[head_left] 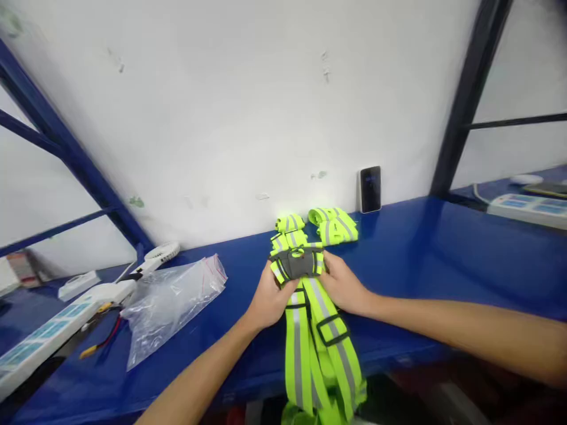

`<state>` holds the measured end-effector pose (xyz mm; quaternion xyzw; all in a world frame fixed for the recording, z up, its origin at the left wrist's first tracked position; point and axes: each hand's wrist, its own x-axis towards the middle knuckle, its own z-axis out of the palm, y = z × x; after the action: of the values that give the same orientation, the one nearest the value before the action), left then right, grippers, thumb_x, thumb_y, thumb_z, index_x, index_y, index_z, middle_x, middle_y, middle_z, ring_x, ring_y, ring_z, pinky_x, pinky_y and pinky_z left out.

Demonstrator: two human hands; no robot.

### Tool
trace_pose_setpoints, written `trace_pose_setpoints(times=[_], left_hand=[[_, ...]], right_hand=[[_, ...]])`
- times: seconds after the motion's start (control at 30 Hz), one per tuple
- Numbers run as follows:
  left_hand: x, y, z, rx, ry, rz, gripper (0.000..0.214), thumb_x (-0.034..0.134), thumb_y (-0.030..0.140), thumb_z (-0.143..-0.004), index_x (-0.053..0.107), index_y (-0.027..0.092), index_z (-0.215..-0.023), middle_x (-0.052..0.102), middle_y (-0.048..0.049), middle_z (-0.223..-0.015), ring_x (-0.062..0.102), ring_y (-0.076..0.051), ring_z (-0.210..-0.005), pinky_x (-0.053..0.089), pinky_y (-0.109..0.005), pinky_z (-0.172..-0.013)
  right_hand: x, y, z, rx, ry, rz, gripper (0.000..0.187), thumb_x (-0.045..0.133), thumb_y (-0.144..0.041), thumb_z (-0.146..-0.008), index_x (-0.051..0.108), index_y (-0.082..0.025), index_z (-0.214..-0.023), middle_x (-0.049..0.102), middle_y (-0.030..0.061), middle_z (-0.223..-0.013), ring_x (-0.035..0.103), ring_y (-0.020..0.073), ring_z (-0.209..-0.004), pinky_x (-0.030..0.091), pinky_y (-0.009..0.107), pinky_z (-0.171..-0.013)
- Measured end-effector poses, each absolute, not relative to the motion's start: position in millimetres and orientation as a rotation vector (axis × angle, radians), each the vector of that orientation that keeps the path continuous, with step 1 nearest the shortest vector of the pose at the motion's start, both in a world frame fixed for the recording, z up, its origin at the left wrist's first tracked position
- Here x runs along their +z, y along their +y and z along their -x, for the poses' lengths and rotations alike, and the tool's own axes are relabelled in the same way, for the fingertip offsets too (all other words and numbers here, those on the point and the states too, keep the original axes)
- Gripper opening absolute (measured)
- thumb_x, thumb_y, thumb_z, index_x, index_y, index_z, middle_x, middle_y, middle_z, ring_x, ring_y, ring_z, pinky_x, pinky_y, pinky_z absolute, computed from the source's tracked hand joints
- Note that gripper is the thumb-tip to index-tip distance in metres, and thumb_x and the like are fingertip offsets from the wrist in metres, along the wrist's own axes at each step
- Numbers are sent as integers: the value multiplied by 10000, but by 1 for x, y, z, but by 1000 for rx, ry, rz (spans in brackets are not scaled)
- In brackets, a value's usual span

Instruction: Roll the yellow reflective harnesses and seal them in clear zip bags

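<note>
A neon-yellow reflective vest (pixel 297 354), made of straps with grey stripes, hangs from both hands over the table's front edge. My left hand (pixel 271 295) grips its left side just below a dark grey buckle (pixel 297 263). On the other side, my right hand (pixel 343 283) is closed round the strap beside the buckle. Black slider buckles (pixel 332 330) show lower on the straps. Behind the buckle lie rolled reflective straps (pixel 289 223), and to their right is another folded bundle of reflective straps (pixel 334 226).
Clear plastic bags (pixel 172 301) lie left on the blue table (pixel 420 254). Farther left are a power strip (pixel 48 330), a small white fan (pixel 162 252) and a cable with yellow connectors (pixel 104 342). A dark-screened device (pixel 370 189) leans against the wall.
</note>
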<state>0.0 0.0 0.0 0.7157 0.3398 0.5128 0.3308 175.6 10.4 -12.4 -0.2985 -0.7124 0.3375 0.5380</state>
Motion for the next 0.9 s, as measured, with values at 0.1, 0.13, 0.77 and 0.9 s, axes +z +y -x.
trace_pose_setpoints(times=[0.1, 0.13, 0.77, 0.9], left_hand=[[-4, 2, 0, 1360, 891, -1815, 363, 648, 248, -824, 540, 179, -1163, 637, -91, -1159, 610, -216, -1042, 472, -335, -908], [-4, 3, 0, 1370, 897, -1803, 359, 653, 241, -817, 547, 178, -1154, 644, -89, -1147, 615, -215, -1033, 475, -334, -901], [1, 5, -1, 1334, 907, -1780, 367, 693, 193, -766, 570, 152, -1109, 669, -88, -1102, 626, -214, -1006, 473, -325, -893], [2, 6, -1, 1366, 909, -1793, 382, 724, 211, -743, 571, 157, -1089, 674, -91, -1093, 636, -215, -985, 485, -324, -874]], right_hand=[[-13, 12, -175, 768, -1716, 727, 349, 437, -74, -835, 603, -173, -1126, 667, 62, -1126, 608, 229, -1034, 466, 360, -916], [-13, 13, -174, 755, -1727, 737, 340, 434, -80, -841, 603, -173, -1121, 669, 63, -1119, 609, 231, -1027, 466, 366, -915], [-11, 11, -176, 668, -1811, 902, 229, 460, -125, -832, 619, -182, -987, 682, 76, -988, 620, 257, -902, 476, 421, -878], [-12, 12, -176, 713, -1802, 885, 209, 466, -148, -853, 619, -180, -991, 676, 80, -1014, 615, 262, -943, 471, 441, -908]])
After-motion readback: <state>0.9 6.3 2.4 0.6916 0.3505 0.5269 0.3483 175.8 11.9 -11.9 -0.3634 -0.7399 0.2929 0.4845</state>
